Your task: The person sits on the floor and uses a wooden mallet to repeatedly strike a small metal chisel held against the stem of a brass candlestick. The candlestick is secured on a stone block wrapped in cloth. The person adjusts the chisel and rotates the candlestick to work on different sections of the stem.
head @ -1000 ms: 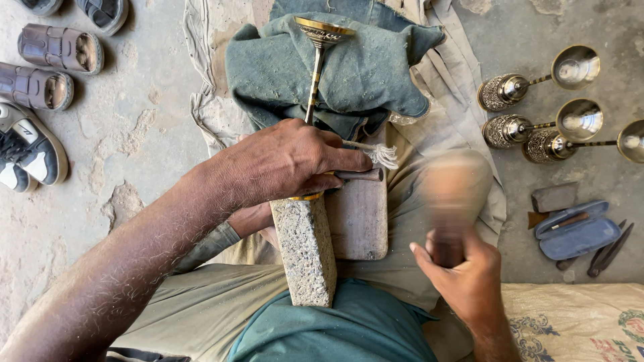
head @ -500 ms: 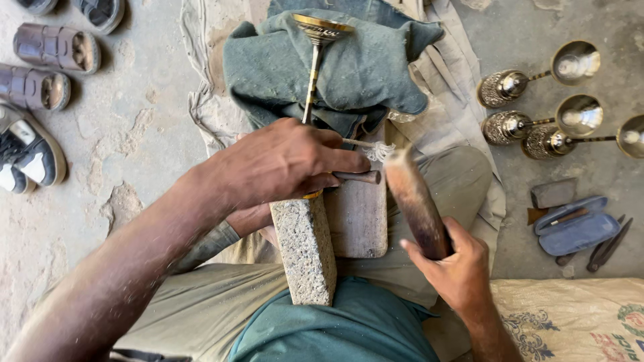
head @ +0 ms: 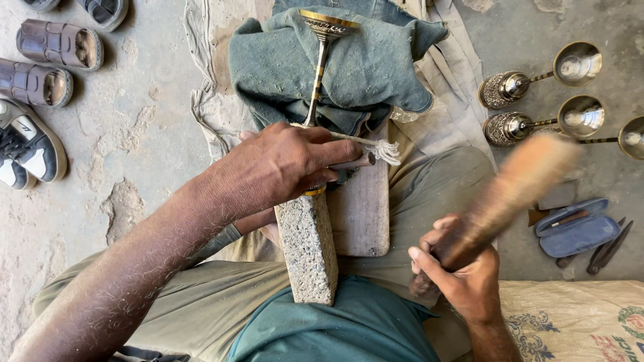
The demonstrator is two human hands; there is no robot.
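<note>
The right hand [head: 463,281], fingers wrapped round the wooden mallet [head: 510,194], has swung it up again; the left hand [head: 282,167] still pinches a chisel [head: 355,162] against the goblet [head: 320,60], so another blow looks due.

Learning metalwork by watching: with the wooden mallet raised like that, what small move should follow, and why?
Probably bring the blurred wooden mallet in the right hand down onto the small metal punch that the left hand pins against the brass goblet stem, since it is raised clear of it.
</note>
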